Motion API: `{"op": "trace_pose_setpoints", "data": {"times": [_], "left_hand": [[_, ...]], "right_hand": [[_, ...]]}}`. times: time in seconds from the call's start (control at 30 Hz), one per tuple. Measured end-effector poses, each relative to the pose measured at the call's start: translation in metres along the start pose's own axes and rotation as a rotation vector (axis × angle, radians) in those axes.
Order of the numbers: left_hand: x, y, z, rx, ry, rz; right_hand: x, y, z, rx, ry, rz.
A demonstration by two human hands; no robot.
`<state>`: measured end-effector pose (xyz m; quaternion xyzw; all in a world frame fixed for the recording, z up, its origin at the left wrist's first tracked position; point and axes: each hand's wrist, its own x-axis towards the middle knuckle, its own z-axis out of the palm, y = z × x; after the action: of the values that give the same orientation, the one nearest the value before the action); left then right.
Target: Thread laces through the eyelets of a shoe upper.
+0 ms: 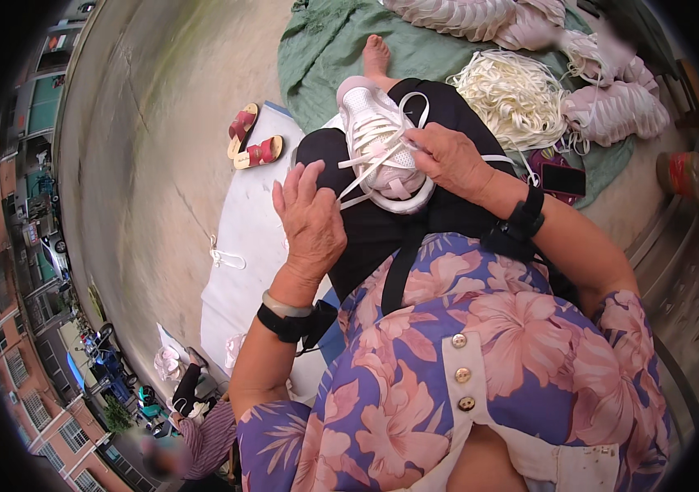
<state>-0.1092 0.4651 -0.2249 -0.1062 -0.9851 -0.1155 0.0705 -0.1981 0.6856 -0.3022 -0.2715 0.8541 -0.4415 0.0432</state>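
A white and pale pink sneaker [379, 148] rests on my black-trousered lap, its toe pointing away from me. White shoelace [372, 131] runs crosswise through its eyelets, and a loose loop stands up on the right of the shoe. My right hand [452, 164] is closed in a pinch on the lace beside the eyelets. To the left of the shoe, my left hand [310, 217] is raised with its fingers apart. Lace strands reach the edge of this hand; whether any is gripped there is hidden.
On a green cloth [321, 49] lie a heap of cream laces [509, 98] and bundled pale pink shoe pieces [616, 113]. A phone [562, 180] is at right. Red sandals [258, 152] and a white sheet [243, 217] lie left. Another person [206, 439] sits at lower left.
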Motion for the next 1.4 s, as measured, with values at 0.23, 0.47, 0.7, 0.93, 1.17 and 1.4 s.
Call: {"op": "trace_pose_setpoints", "data": {"times": [0.23, 0.47, 0.7, 0.93, 1.17, 1.4], "left_hand": [[-0.149, -0.111, -0.005, 0.119, -0.117, -0.485], [-0.055, -0.054, 0.002, -0.129, 0.06, -0.285], [-0.006, -0.03, 0.027, -0.164, 0.036, -0.06], [0.001, -0.029, 0.033, -0.187, 0.003, -0.001], [-0.003, -0.012, 0.014, -0.518, -0.127, -0.268], [-0.016, -0.025, -0.001, -1.059, -0.152, -0.578]], "right_hand": [[0.004, -0.005, 0.0, 0.019, -0.011, 0.031], [0.007, -0.003, -0.002, 0.252, 0.079, 0.175], [0.02, -0.004, -0.003, 0.474, 0.079, 0.451], [0.032, -0.01, -0.011, 0.826, 0.038, 0.548], [0.049, 0.005, -0.02, 1.049, -0.25, 0.898], [0.029, -0.003, -0.052, 0.532, -0.414, 0.643]]}}
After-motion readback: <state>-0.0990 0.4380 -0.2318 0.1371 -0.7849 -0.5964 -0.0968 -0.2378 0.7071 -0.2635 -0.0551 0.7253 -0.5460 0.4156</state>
